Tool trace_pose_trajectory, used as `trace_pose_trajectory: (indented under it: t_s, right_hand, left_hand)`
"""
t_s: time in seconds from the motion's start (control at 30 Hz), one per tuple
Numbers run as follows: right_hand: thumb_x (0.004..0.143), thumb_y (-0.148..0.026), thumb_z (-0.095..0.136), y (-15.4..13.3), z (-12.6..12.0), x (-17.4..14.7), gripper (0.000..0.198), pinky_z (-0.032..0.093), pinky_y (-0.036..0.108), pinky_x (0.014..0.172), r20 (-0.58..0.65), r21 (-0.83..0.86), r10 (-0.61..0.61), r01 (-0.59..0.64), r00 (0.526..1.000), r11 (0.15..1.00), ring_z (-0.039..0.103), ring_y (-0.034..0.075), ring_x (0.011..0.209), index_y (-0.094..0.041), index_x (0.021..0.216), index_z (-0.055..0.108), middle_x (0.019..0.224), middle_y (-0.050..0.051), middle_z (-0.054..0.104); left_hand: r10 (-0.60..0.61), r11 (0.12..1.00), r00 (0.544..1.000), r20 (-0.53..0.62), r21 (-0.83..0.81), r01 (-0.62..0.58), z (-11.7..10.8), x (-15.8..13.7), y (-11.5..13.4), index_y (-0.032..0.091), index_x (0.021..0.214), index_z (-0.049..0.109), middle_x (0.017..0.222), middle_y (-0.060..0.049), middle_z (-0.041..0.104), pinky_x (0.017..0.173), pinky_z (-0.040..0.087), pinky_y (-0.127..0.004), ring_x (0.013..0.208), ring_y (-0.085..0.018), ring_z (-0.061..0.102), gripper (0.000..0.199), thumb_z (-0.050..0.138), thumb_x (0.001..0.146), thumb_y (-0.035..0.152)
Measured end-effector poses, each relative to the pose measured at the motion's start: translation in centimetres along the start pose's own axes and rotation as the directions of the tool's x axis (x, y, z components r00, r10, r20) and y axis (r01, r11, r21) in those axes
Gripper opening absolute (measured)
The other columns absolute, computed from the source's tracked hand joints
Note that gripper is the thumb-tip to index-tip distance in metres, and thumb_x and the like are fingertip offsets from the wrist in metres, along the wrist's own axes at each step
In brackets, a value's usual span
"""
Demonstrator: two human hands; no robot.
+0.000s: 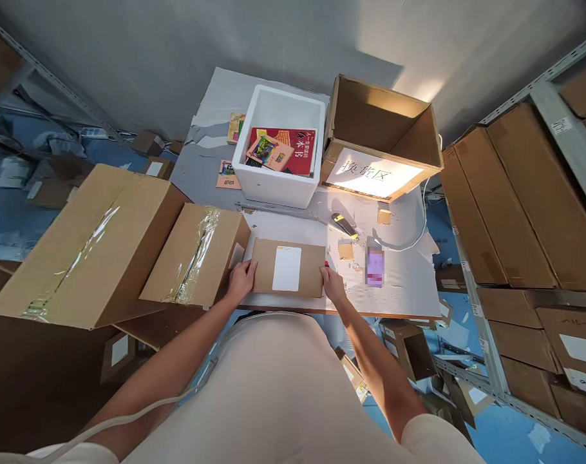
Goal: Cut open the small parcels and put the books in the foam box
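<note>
A small flat cardboard box [264, 267] with a blank-looking white label [286, 269] lies at the front edge of the table, between my hands. My left hand [242, 280] grips its left end, thumb on top. At the opposite end my right hand [332, 283] closes on the right side; a bit of red shows by its fingertips. Just left of my left hand stands a taped carton [201, 254]. A yellow and black box cutter [344, 226] lies beyond the right end of the small box.
Behind are a white foam box [278, 183] holding books and an open carton [384, 138] with a handwritten sign. A blurred purple item [375, 267] and cardboard scraps lie rightward. A larger taped carton [90, 245] stands left; shelving with cartons [519, 206] lines the right.
</note>
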State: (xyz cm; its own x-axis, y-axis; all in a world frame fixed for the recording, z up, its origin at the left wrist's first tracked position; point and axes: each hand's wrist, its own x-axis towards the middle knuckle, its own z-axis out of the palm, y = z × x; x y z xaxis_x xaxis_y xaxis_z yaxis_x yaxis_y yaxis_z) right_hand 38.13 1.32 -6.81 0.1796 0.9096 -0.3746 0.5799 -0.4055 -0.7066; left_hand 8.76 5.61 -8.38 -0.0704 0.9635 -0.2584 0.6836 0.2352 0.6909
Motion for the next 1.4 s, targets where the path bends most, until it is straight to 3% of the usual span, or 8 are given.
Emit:
trace_pose_trajectory:
  t_s: [0.2, 0.47, 0.6, 0.7, 0.87, 1.0, 1.2, 1.4]
  right_hand:
    - [0.088, -0.06, 0.029, -0.1, 0.0, 1.0, 0.054, 0.043, 0.031, 0.065, 0.007, 0.001, 0.024, -0.024, 1.0, 1.0, 0.059, 0.022, 0.073, -0.021, 0.075, 0.063, 0.073, 0.004, 0.064]
    - [0.083, -0.031, 0.042, 3.6, 1.2, -1.8, 0.04, 0.052, 0.035, 0.079, 0.022, 0.31, -0.028, 0.019, 0.999, 0.951, 0.065, 0.019, 0.087, -0.02, 0.115, 0.064, 0.1, 0.007, 0.07]
    - [0.069, -0.014, 0.05, 5.0, 2.1, -2.9, 0.064, 0.049, 0.038, 0.092, 0.145, 0.298, -0.091, 0.044, 0.985, 0.954, 0.06, 0.02, 0.11, -0.024, 0.132, 0.05, 0.123, 0.008, 0.063]
    - [0.065, -0.013, 0.056, 5.0, 3.1, -3.0, 0.074, 0.048, 0.042, 0.094, 0.201, 0.27, -0.076, 0.019, 0.977, 0.963, 0.057, 0.022, 0.115, -0.025, 0.137, 0.042, 0.126, 0.008, 0.06]
    - [0.075, -0.021, 0.052, 3.8, 2.9, -3.0, 0.051, 0.051, 0.035, 0.085, 0.173, 0.329, -0.096, 0.034, 0.98, 0.944, 0.06, 0.02, 0.105, -0.023, 0.126, 0.047, 0.119, 0.009, 0.061]
    - [0.085, -0.035, 0.046, 1.8, 0.6, -3.1, 0.024, 0.049, 0.033, 0.078, 0.116, 0.174, -0.188, 0.167, 0.975, 0.97, 0.058, 0.02, 0.09, -0.021, 0.101, 0.057, 0.098, 0.006, 0.061]
    - [0.092, -0.053, 0.026, -1.9, -0.9, -0.4, 0.044, 0.042, 0.031, 0.068, 0.011, -0.056, -0.13, 0.13, 0.991, 0.99, 0.053, 0.019, 0.072, -0.023, 0.067, 0.045, 0.072, 0.003, 0.055]
    - [0.09, -0.061, 0.027, -1.1, -1.3, 1.9, 0.051, 0.042, 0.029, 0.064, 0.065, -0.002, -0.061, 0.061, 0.996, 0.998, 0.055, 0.018, 0.068, -0.022, 0.069, 0.052, 0.072, 0.003, 0.06]
  left_hand:
    - [-0.054, 0.998, 0.999, -0.001, -0.018, 0.054, 0.5, 0.9, -0.3, 0.014, 0.101, 0.071, 0.09, -0.013, 0.068, 0.085, 0.048, -0.04, 0.093, -0.029, 0.063, 0.049, 0.037, 0.088, 0.047]
    - [-0.038, 0.97, 0.997, 0.064, -0.236, 0.053, 0.4, -3.0, -2.4, 0.015, 0.125, 0.059, 0.125, -0.014, 0.061, 0.098, 0.045, -0.039, 0.115, -0.026, 0.057, 0.06, 0.051, 0.08, 0.054]
    - [-0.019, 0.954, 0.992, 0.129, -0.293, 0.056, 0.9, -4.6, -4.1, 0.017, 0.131, 0.052, 0.13, -0.014, 0.058, 0.099, 0.045, -0.042, 0.12, -0.028, 0.054, 0.076, 0.071, 0.063, 0.045]
    - [-0.028, 0.972, 0.985, 0.168, -0.224, 0.066, 1.7, -4.7, -4.9, 0.015, 0.126, 0.055, 0.113, -0.013, 0.066, 0.091, 0.049, -0.043, 0.103, -0.027, 0.062, 0.072, 0.071, 0.061, 0.043]
    - [-0.012, 0.964, 0.988, 0.157, -0.262, 0.053, 1.8, -4.3, -4.6, 0.015, 0.109, 0.06, 0.093, -0.01, 0.069, 0.081, 0.051, -0.038, 0.086, -0.024, 0.064, 0.055, 0.057, 0.072, 0.055]
    - [0.045, 0.982, 0.998, 0.04, -0.187, -0.037, -0.6, -4.4, -2.6, 0.016, 0.101, 0.062, 0.093, -0.009, 0.066, 0.075, 0.051, -0.033, 0.082, -0.021, 0.062, 0.052, 0.05, 0.078, 0.06]
    - [0.005, 1.0, 0.997, -0.081, -0.002, -0.005, -2.3, -1.9, 1.7, 0.012, 0.099, 0.065, 0.093, -0.013, 0.065, 0.083, 0.048, -0.039, 0.088, -0.026, 0.061, 0.053, 0.042, 0.085, 0.058]
    - [0.013, 0.998, 0.997, -0.082, -0.058, -0.018, -0.9, -0.2, 1.8, 0.009, 0.111, 0.063, 0.103, -0.015, 0.062, 0.088, 0.048, -0.039, 0.098, -0.028, 0.06, 0.06, 0.059, 0.075, 0.056]
